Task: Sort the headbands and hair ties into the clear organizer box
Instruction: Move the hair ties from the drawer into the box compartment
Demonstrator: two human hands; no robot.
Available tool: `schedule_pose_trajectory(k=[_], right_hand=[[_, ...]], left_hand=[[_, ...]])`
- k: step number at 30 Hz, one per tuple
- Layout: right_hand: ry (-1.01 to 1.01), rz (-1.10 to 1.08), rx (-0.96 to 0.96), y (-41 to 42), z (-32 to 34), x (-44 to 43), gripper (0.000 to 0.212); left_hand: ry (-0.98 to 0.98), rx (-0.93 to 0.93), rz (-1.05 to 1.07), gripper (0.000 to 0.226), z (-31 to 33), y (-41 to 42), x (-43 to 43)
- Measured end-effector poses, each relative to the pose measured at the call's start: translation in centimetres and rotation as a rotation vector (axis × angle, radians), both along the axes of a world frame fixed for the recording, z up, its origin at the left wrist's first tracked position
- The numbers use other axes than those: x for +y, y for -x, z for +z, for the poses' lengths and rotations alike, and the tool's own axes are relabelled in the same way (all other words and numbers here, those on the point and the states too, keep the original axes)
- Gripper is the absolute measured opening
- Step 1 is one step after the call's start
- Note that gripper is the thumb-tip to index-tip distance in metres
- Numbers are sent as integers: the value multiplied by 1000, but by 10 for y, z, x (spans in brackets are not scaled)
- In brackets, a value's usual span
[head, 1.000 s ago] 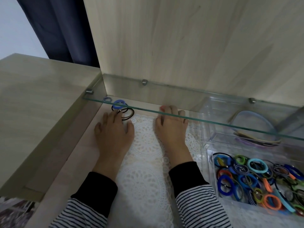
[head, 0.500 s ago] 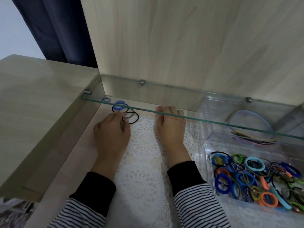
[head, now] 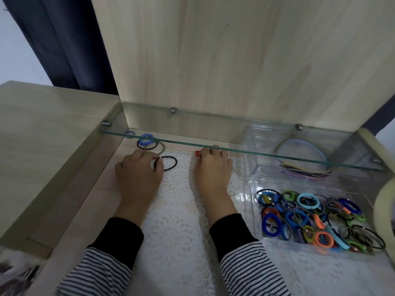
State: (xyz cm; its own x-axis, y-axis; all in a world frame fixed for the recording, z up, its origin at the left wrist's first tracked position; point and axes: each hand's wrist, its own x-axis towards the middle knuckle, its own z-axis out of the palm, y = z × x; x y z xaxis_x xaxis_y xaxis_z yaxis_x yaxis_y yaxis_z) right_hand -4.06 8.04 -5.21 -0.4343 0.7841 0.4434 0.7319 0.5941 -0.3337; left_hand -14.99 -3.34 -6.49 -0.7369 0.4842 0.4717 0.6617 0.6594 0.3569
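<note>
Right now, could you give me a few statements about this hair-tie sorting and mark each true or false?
1. The left hand pinches a black hair tie. True.
2. The right hand reaches into the clear organizer box. False: it lies flat on the lace mat, to the left of the box.
3. The headbands sit in the box's rear compartment. True.
4. The box's front compartment is empty. False: it holds a heap of coloured hair ties.
</note>
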Motion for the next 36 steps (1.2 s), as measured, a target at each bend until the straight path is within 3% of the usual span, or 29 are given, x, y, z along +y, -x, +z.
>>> schedule_pose_trajectory(k=[5,8,15,25,36], right_hand=[[-8,-60,-109,-16,6,-18,2],[53,13,-168,-28,12,-23,15],[175,189,-238,-53,33,-35,21],[172,293,-164,-102,65,-42,17],[143,59,-88,-202,85,16,13]], left_hand=[[13,153,-42,14,-5,1,0],[79,204,-42,18,-7,3,2],[333,27,15,20,18,-4,11],[-44,-215,-199,7,46,-65,12],[-202,-355,-565,11,85,-167,31]])
